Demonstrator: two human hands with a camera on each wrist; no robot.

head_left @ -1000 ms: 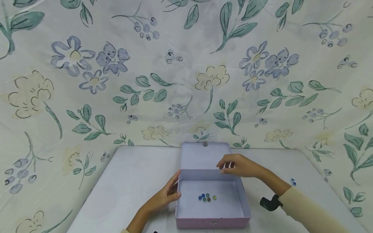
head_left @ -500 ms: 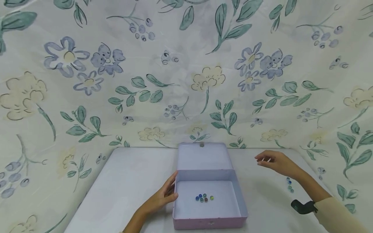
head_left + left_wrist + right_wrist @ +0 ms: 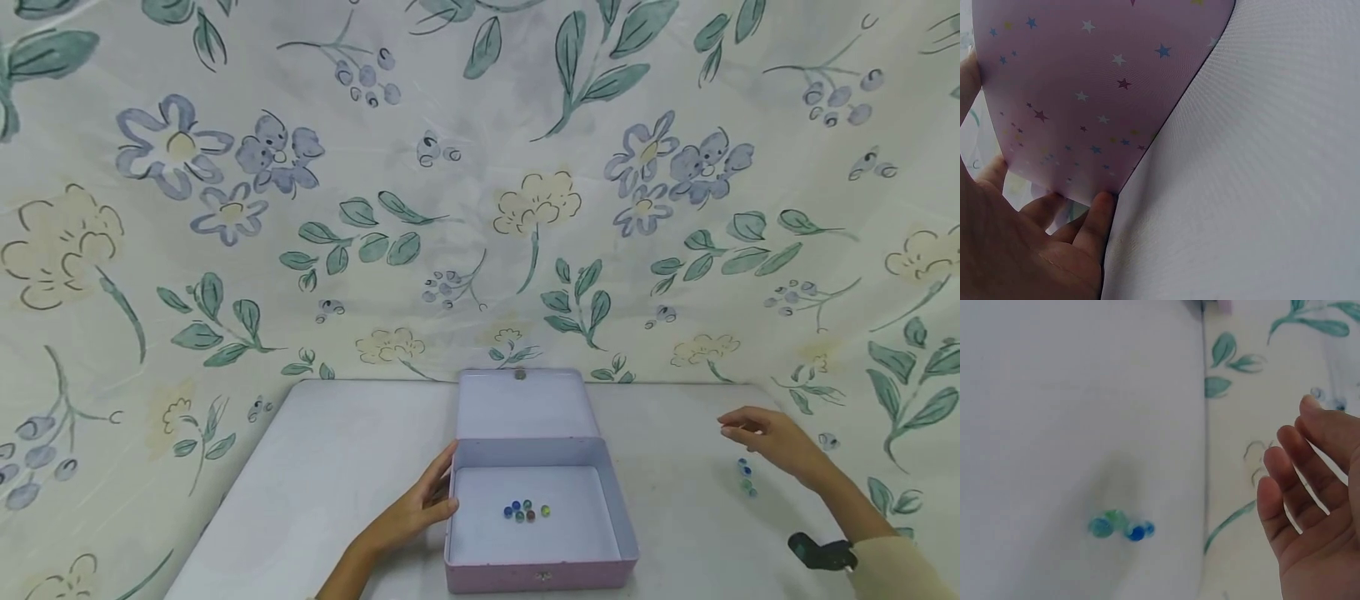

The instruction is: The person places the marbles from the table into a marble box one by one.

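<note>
1. Across the back hangs a pale cloth (image 3: 442, 192) printed with blue and cream flowers and green leaves; in front of it, a white tabletop (image 3: 352, 442) begins at the left.

2. The left hand (image 3: 411, 512) grips the left side of a box, its thumb (image 3: 442, 510) at the rim and its fingers (image 3: 1092, 228) spread along the outer wall toward the far corner. The left wrist view shows that wall pink, with white, blue, yellow and dark pink stars.

3. The box (image 3: 495, 575) stands on the tabletop near the middle, pale lilac inside and pink in front, with a small metal clasp (image 3: 543, 577) on the front wall. Its lid (image 3: 525, 408) is laid back on the far side.

4. Six marbles (image 3: 519, 517) lie on the box floor: blue, green and brownish ones close together, a yellow-green one slightly apart to the right.

5. Four marbles (image 3: 746, 483), blue and green, lie in a short row on the tabletop, well to the right of the box.

6. The right hand (image 3: 780, 442) is raised near that row, touching none of it; its fingers (image 3: 1282, 467) are loosely bent and slightly apart.

7. Behind it come a black device (image 3: 821, 552) at the wrist and a beige sleeve (image 3: 900, 571).
</note>
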